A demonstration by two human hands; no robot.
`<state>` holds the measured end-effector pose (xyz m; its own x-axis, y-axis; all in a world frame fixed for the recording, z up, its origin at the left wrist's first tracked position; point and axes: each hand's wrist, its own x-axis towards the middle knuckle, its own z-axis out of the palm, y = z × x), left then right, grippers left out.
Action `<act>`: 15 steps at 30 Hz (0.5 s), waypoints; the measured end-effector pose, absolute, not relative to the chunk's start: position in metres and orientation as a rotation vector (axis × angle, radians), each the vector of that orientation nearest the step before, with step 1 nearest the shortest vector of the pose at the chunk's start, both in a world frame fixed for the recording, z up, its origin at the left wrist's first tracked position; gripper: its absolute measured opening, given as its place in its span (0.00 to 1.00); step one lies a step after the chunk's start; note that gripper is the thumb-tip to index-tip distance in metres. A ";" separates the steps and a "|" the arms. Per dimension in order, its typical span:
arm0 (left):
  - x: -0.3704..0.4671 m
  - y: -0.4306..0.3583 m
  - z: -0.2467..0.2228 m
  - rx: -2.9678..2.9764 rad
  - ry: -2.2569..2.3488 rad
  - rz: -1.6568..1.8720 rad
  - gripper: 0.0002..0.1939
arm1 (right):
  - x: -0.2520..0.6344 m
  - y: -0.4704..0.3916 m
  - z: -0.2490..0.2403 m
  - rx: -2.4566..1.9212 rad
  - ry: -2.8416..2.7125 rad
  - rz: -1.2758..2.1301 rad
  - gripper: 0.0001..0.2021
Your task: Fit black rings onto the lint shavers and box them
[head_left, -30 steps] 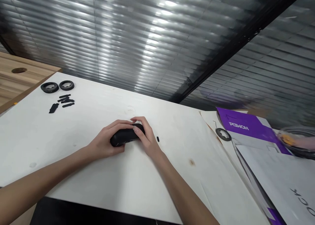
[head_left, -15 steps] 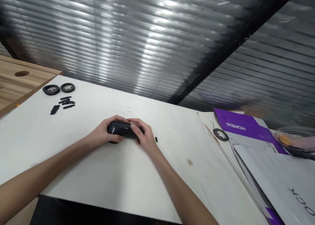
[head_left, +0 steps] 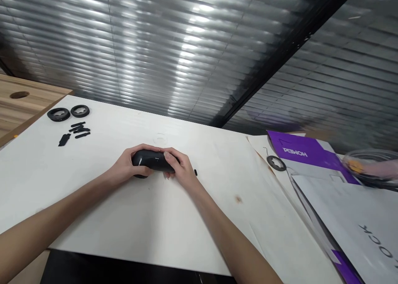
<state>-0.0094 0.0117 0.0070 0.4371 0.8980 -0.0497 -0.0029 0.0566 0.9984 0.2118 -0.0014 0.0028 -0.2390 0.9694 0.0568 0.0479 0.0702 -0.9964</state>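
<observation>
A glossy black elongated device [head_left: 155, 161] is held level over the white table, near its middle. My left hand [head_left: 127, 163] wraps round its left end, thumb along the near side. Round the right end my right hand [head_left: 182, 164] is closed, its thumb resting on top and its other fingers partly hidden beneath and behind. A tiny black piece [head_left: 195, 172] lies on the table just right of my right hand.
Two black rings [head_left: 59, 115] and several small black strips [head_left: 80, 128] lie at the back left. On the right are another black ring [head_left: 276, 163], a purple and white box [head_left: 295, 151], a large white packet [head_left: 345, 209] and a clear bag [head_left: 370, 168]. Corrugated metal stands behind.
The whole view has shifted slightly, so the table things appear a little further left. The right thumb has moved slightly on the device; both hands still hold it.
</observation>
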 end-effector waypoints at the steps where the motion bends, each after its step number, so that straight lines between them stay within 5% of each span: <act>1: -0.009 0.012 0.007 1.344 0.888 0.848 0.28 | 0.211 -0.002 0.003 -1.088 -1.438 1.299 0.24; 15: 0.000 0.004 0.006 1.292 0.793 0.796 0.29 | 0.193 -0.018 0.003 -1.153 -1.116 1.038 0.22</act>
<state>0.0004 0.0038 0.0059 0.5087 0.8590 -0.0583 -0.0615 0.1038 0.9927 0.1930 -0.0181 0.0030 0.1518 0.9819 0.1131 -0.0423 0.1208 -0.9918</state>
